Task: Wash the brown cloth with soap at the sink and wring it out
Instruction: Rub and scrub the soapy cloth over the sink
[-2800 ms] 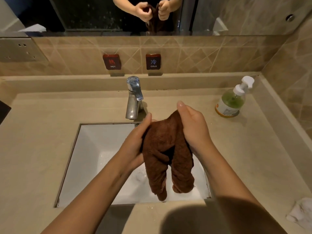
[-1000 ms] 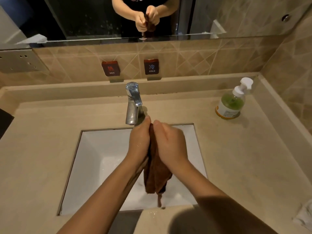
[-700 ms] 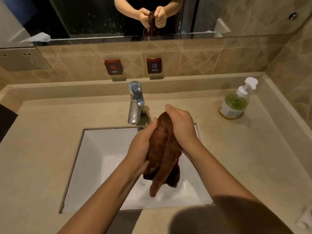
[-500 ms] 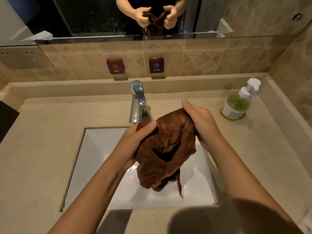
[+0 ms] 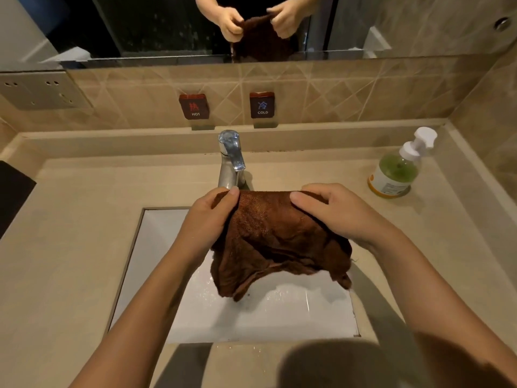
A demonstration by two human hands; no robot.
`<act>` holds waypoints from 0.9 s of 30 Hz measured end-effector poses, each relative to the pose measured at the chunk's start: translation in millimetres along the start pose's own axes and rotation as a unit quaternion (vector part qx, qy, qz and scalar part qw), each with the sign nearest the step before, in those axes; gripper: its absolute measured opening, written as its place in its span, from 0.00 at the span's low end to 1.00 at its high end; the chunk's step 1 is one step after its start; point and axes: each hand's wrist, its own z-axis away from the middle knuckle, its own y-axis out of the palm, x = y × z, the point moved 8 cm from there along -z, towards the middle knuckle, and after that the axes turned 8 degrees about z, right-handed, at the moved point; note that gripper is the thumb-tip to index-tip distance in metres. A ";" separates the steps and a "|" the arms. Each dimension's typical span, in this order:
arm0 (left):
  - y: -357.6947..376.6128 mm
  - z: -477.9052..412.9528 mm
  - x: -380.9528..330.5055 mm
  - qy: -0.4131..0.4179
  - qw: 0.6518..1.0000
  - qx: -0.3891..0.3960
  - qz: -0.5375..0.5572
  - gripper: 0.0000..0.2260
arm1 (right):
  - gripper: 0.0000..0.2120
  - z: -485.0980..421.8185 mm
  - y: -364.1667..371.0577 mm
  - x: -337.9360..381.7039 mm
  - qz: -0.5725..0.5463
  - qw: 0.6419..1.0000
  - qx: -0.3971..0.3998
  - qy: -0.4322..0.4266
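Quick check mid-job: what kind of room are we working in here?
Most likely a bathroom, perhaps a hotel's or another shared one: a white sink under a chrome faucet, a wall mirror above, and a HOT plaque and a COLD plaque on the tiles.

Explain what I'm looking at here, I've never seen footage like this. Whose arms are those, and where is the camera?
There is no machine here. These are a person's two bare arms, filmed by a wide-angle camera worn on their head that looks forward and down. The left hand and right hand each pinch the top edge of a brown terry cloth, which is spread between them above a white rectangular sink. Behind the cloth stands a chrome faucet. On the beige stone counter, at the right, sits a clear pump bottle of green soap. The mirror above reflects the hands and cloth.
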 end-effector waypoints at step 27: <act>48.0 19.5 -1.3 -0.026 0.999 -0.025 0.021 0.21 | 0.25 -19.5 18.9 31.6 0.080 0.953 -0.292 0.020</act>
